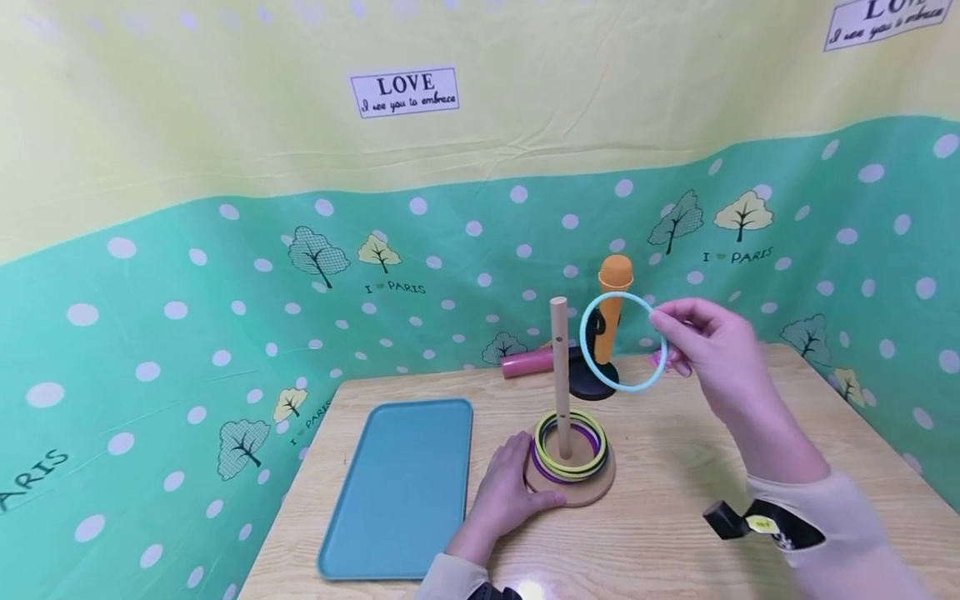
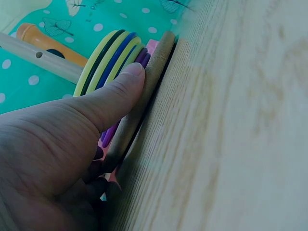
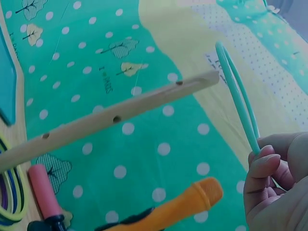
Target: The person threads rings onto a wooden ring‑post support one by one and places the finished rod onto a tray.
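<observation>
While the right hand [image 1: 708, 346] pinches the light blue ring [image 1: 622, 342] by its rim, up in the air at about 2 o'clock from the peg [image 1: 559, 375], the left hand [image 1: 506, 492] lies with fingers loosely bent at 9 o'clock against the round wooden base [image 1: 592, 490], thumb pressing its edge. The ring looks thin, light and a bit bendy, so a soft pinch on the rim should hold it. Other rings [image 1: 570, 446] already sit around the peg on the bench [image 1: 675, 517]. A blue tray [image 1: 401, 487] lies at 9 o'clock.
</observation>
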Tool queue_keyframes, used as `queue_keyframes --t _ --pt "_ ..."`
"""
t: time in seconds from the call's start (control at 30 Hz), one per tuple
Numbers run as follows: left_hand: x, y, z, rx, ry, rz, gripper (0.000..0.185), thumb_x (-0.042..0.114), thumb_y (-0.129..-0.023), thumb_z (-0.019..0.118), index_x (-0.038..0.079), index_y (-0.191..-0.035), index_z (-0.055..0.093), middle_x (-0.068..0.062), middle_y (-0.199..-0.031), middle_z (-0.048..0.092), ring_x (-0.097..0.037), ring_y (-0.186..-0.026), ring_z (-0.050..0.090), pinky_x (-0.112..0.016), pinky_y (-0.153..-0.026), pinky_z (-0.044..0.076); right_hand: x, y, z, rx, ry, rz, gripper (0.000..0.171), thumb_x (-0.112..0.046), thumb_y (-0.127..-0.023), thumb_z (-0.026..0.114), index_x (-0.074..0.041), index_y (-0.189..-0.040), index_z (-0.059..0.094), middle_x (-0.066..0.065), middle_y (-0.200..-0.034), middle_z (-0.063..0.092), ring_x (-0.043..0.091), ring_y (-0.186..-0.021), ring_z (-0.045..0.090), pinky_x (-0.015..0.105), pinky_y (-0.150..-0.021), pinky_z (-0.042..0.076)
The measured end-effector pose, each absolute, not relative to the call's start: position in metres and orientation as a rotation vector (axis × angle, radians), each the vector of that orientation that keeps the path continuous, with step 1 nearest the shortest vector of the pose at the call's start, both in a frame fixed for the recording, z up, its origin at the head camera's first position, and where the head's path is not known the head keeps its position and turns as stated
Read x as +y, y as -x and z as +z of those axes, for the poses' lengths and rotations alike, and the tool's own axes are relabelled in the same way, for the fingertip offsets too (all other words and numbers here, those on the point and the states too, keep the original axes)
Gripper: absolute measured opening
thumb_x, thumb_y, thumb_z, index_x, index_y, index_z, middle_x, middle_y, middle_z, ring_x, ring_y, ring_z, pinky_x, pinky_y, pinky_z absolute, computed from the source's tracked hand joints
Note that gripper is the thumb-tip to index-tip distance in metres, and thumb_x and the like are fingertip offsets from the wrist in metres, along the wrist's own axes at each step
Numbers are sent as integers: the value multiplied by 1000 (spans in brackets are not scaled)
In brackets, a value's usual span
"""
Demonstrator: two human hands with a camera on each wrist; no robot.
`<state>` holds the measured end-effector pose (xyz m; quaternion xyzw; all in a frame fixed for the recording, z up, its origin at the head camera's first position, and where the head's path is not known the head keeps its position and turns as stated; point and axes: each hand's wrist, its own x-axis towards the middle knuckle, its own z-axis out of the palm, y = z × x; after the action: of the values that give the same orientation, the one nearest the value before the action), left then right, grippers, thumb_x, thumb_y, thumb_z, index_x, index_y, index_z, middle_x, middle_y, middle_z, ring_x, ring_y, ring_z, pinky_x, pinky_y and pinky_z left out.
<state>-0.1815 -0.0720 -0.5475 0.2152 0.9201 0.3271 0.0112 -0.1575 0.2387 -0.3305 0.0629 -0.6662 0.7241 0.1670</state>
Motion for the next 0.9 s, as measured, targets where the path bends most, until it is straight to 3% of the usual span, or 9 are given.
queue_keyframes --t 0.43,0.9 --pt "-73 180 -548 2871 -667 1021 121 55 -82 97 -6 -167 38 -26 -171 42 -41 -160 38 -55 -135 26 208 167 -314 -1894 -222 2061 31 -21 -103 82 5 -118 73 3 -73 63 13 -52 51 18 -43 43" --pt "-72 182 -548 2886 -700 1017 119 55 -82 97 -7 -167 39 -26 -169 44 -42 -159 39 -55 -135 27 186 182 -325 -1908 -164 2073 24 -20 -104 81 0 -114 74 2 -77 66 11 -60 54 18 -49 48"
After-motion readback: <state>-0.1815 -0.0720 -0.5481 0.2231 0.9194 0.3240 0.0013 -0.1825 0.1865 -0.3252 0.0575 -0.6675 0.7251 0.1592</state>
